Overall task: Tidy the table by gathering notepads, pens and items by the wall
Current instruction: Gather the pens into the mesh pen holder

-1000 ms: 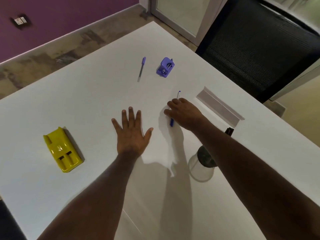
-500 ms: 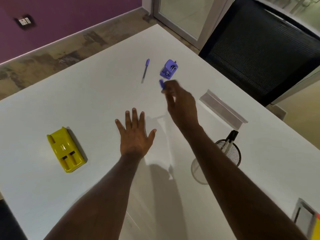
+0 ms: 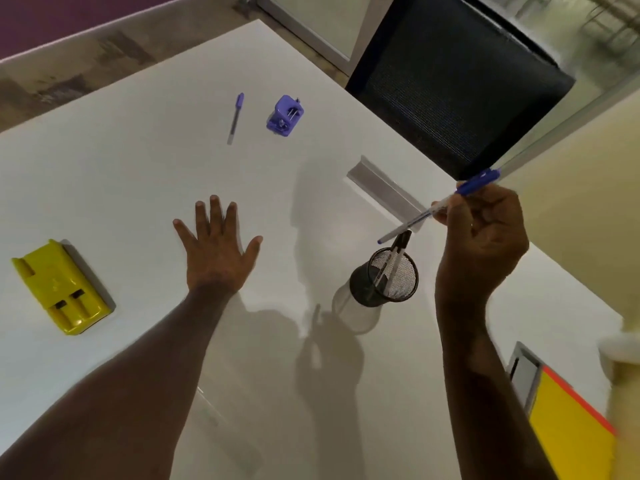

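Two hands, three pens visible, one mesh cup, one purple sharpener, one yellow block, one chair. Pen count: one blue-capped pen (image 3: 437, 209) in the right hand (image 3: 483, 244), one blue pen (image 3: 235, 118) lying loose on the white table (image 3: 121, 161) at about 11 o'clock from the left hand (image 3: 216, 251), one black-capped pen (image 3: 391, 263) standing tilted inside the black mesh pen cup (image 3: 384, 280). Purple sharpener (image 3: 284, 116) sits just beside the loose pen, at its 3 o'clock, apart from it. Yellow block (image 3: 60, 287) lies at 9 o'clock of the left hand, well apart; it has two dark slots, no readable label. No legible writing or brand on anything. A grey cable-slot flap (image 3: 382, 190) stands open at 12 o'clock of the cup; a second grey slot (image 3: 523, 372) and a yellow-orange pad (image 3: 568, 431) sit at the 4 o'clock edge of the frame. Black mesh chair (image 3: 457, 88) at 1 o'clock beyond the table edge. Left hand — palm down, flat on the table, fingers straight and spread, holding nothing. Right hand — raised off the table at 2 o'clock of the cup, fingers curled, thumb and fingertips pinching the held pen mid-barrel; pen slants, cap up toward 1 o'clock, tip down toward 8 o'clock, tip just above the cup's rim, not inside
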